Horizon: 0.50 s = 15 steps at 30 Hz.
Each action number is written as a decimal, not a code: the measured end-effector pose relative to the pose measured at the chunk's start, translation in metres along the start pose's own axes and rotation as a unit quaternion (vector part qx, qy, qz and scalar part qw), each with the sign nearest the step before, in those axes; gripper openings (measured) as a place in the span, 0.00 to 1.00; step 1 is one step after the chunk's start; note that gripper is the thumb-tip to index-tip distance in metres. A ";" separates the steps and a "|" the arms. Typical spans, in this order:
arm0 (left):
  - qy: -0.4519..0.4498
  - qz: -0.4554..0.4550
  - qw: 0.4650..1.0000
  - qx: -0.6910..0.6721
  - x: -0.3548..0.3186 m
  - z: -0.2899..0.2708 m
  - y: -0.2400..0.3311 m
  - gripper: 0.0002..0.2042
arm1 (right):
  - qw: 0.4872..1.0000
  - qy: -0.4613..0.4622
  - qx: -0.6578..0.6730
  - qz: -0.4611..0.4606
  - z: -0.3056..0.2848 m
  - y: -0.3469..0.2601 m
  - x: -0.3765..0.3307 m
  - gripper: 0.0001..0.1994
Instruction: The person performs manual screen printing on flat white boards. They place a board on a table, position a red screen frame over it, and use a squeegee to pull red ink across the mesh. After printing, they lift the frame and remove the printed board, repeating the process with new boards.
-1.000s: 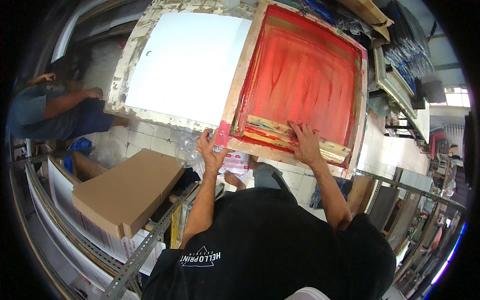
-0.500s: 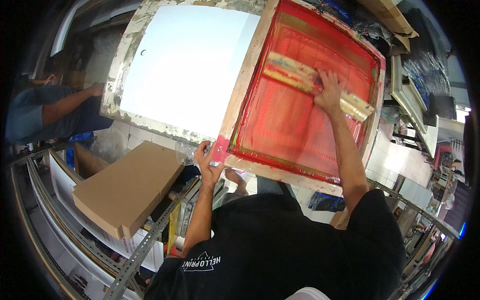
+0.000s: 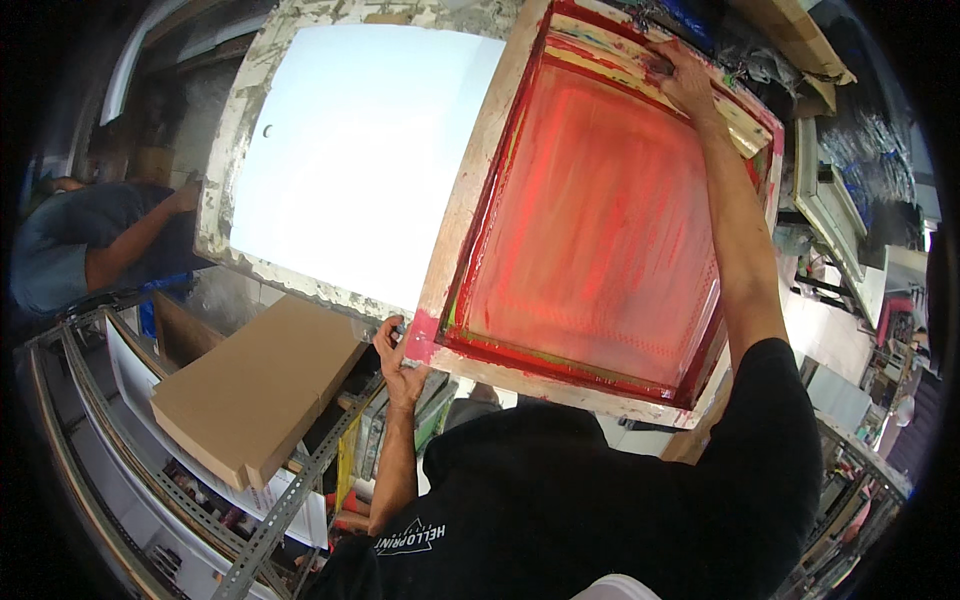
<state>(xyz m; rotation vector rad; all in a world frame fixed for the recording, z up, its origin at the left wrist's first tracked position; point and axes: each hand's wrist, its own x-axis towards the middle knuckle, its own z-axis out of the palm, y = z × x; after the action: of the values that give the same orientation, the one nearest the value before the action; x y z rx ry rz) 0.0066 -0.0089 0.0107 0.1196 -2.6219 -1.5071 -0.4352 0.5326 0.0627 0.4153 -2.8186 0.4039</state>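
Observation:
A wooden-framed printing screen (image 3: 462, 220) lies before me, its mesh smeared with red ink. My right hand (image 3: 688, 82) is closed on a long wooden squeegee (image 3: 605, 60), stained with red and yellow, at the screen's far end. The squeegee spans most of the frame's inner width. At the near left corner, marked with a pink patch, my left hand (image 3: 400, 365) has its fingers curled on the frame's edge. Left of the screen, a white sheet (image 3: 360, 170) lies flat on a worn, paint-crusted board (image 3: 222, 190).
A brown cardboard box (image 3: 260, 385) rests on a metal rack (image 3: 270, 525) at the near left. Another person (image 3: 110, 240) is at the far left, one hand by the board's edge. Plastic-wrapped goods (image 3: 850, 150) and shelving crowd the right side.
My right hand has pushed the squeegee from mid-screen to the far end, leaving red streaks on the mesh. My left hand stays at the frame's near left corner.

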 end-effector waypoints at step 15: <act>-0.008 -0.012 0.992 -0.122 -0.002 -0.022 0.051 0.30 | 0.998 0.051 -0.038 0.026 -0.061 -0.170 -0.146 0.23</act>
<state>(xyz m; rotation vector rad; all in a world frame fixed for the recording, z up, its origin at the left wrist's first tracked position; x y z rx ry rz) 0.0114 -0.0019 0.0653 0.1159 -2.4317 -1.8268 -0.2334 0.4304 0.1153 0.2970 -2.7395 0.3190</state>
